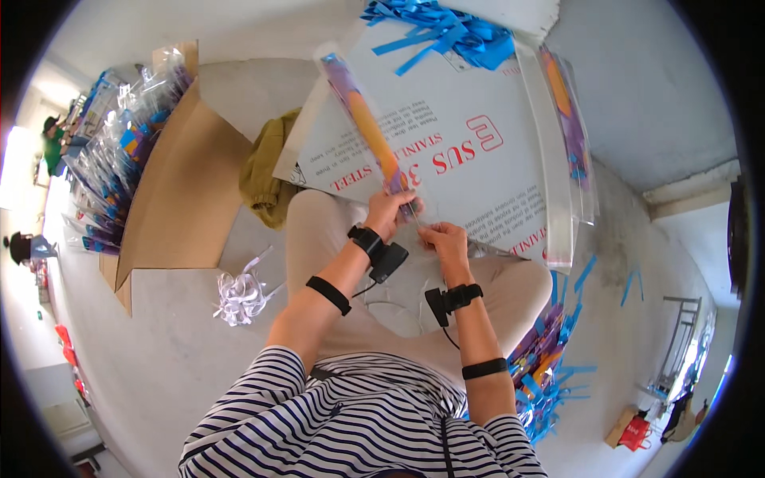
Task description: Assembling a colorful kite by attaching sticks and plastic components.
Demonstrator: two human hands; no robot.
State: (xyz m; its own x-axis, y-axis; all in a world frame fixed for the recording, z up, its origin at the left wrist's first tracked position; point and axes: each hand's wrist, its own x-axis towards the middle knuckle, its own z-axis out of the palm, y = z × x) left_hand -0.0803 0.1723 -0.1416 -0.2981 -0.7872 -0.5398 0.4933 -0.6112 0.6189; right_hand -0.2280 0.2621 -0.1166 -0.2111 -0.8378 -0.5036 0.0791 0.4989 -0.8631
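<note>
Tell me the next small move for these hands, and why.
Probably ease the right hand up to the near end of the purple-and-orange package: the left hand grips that end, and the right fingertips sit close beside it. Whether they already pinch anything is too small to tell.

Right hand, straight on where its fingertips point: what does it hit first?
Likely the lower end of the clear-sleeved purple-and-orange package, right at the fingertips of the right hand, then the left hand holding it. Depth is unclear from this one view.
</note>
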